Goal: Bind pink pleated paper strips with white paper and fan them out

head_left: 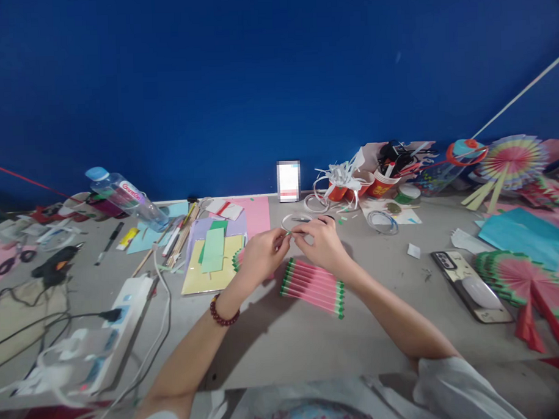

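Observation:
My left hand (263, 254) and my right hand (324, 243) meet over the middle of the desk, fingertips pinched together almost touching. Between them is a tiny whitish-green bit, too small to name. A thin white cord loop (286, 218) shows just behind the fingers; whether it is held I cannot tell. Below my right hand lies a pleated pink paper piece (312, 285) with green edges, folded like a fan. Another pink-and-green pleated piece (236, 260) is partly hidden behind my left hand.
Stacked coloured paper (212, 248), sticks and pens lie left of my hands, with a plastic bottle (132, 199) and a power strip (121, 331). Cups of tools (384, 184) and a phone (288, 181) stand along the blue wall. Another phone (460, 282) and paper fans (523, 277) lie right.

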Demonstrator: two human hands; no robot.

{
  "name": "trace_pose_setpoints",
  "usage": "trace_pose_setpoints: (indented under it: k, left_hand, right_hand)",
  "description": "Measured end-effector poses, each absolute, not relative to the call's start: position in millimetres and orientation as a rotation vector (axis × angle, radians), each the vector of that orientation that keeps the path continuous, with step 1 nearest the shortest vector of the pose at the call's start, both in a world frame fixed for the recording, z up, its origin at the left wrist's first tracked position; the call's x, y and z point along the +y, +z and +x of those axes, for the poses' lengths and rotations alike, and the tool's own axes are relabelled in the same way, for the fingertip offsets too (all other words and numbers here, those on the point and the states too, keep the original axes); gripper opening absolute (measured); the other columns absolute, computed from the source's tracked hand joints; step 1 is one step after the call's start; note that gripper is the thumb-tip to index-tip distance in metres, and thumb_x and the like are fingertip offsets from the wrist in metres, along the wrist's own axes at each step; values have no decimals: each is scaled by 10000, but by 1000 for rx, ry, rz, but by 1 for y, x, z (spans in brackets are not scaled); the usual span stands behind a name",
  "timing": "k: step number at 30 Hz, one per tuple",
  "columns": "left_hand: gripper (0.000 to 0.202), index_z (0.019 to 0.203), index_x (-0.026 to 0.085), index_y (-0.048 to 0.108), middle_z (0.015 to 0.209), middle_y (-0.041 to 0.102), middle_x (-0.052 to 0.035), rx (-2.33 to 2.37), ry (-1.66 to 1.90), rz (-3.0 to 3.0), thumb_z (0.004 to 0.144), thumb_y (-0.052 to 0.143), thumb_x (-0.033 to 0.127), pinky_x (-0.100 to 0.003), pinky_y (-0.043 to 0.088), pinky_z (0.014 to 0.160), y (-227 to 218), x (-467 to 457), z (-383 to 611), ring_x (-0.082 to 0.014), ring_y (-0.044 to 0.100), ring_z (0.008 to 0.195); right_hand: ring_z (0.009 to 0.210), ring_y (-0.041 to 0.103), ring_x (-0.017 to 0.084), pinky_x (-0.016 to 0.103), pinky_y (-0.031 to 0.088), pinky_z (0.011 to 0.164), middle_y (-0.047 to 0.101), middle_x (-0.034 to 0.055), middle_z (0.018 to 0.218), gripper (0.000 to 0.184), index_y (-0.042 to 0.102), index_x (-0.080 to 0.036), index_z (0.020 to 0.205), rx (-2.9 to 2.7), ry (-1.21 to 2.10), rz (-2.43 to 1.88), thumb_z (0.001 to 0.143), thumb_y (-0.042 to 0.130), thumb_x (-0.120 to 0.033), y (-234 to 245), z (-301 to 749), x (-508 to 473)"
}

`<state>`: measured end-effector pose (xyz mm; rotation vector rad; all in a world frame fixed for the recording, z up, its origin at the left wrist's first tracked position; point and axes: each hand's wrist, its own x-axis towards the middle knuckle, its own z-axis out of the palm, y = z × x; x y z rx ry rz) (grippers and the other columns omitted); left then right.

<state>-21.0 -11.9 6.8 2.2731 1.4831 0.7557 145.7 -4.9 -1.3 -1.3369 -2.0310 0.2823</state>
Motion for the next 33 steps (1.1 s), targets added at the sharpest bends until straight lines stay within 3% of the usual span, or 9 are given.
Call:
trace_pose_setpoints:
  k: [13, 22, 33]
  left_hand:
    - [158, 790, 194, 565, 627, 625, -11, 1466, 822, 2569, 895, 458, 243, -251, 286, 524, -1, -11, -22, -144, 569, 565]
    - [134, 814, 196, 578, 597, 606, 17, 1283, 990, 2609, 885, 466, 211, -221, 309, 511, -1, -7, -29, -103, 522, 510]
    - [157, 733, 174, 568, 519, 546, 16, 1293, 1246, 2847, 857, 483, 131, -262, 249, 472, -5, -7, -25, -113, 477, 460]
  right_hand:
    - [730, 591, 190, 398, 341, 917, 660, 20, 689, 163, 645, -208, 774, -2027, 121, -1321, 811, 499, -147, 3, 141, -12]
    - [782, 612, 186, 451, 243, 1006, 684, 6, 723, 161, 648, -218, 756, -1987, 121, -1310, 800, 523, -125, 10, 142, -16]
    - [755, 593, 184, 422, 298, 975, 656, 19, 701, 166, 654, -212, 767, -1975, 134, -1270, 816, 508, -152, 8, 139, -16]
